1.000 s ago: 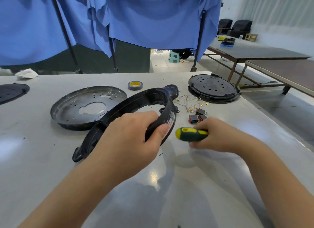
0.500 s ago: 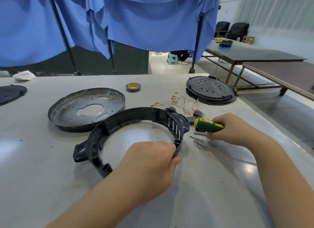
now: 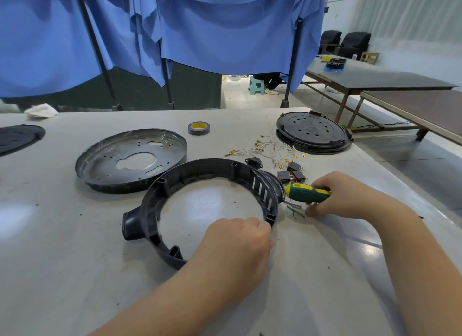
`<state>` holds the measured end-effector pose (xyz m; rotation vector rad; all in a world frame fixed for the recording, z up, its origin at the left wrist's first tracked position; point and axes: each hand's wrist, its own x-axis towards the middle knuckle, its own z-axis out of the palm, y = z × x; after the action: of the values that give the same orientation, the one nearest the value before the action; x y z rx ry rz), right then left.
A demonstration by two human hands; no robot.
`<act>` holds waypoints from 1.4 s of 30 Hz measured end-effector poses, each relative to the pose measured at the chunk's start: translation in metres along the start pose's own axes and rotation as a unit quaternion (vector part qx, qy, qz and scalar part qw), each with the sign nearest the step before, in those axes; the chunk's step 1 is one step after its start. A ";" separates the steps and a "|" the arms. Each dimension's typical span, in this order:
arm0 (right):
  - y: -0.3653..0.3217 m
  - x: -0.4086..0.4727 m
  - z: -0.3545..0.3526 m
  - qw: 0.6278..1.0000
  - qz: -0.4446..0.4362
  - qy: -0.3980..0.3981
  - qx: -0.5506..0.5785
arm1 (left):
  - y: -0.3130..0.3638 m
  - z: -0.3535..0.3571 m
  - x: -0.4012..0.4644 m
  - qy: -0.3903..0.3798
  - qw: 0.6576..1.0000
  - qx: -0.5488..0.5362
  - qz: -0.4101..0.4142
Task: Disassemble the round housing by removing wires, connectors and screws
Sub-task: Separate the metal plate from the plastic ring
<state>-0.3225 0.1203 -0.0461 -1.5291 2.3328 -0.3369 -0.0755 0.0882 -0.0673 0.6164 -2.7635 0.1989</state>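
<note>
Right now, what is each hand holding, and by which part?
Left hand grips the black ring housing at its near rim. Right hand holds the screwdriver by its handle.

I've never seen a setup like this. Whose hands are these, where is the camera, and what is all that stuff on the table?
No machine here: a person works with bare hands, and the camera sits on their head, looking down. The left hand holds the near rim of the black ring housing, which lies flat on the grey table. The right hand grips a green and yellow screwdriver, with loose screws just below it. Beyond lie thin wires with brass ends, small black connectors, a metal pan, a black round lid and a roll of tape.
</note>
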 end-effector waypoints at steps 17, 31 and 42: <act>-0.018 -0.006 -0.005 0.976 -0.112 0.036 0.183 | -0.099 -0.046 -0.002 -0.004 0.947 -0.237 -0.216; -0.048 -0.015 0.012 0.966 -0.146 -0.119 0.176 | -0.153 -0.005 -0.034 0.027 0.923 -0.150 -0.354; -0.048 -0.009 0.021 0.979 -0.123 0.011 0.164 | -0.153 0.000 -0.033 0.048 0.894 -0.213 -0.391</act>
<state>-0.2703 0.1093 -0.0458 -1.6481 1.9778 -0.7629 0.0196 -0.0364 -0.0674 1.4484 -2.1293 -0.5226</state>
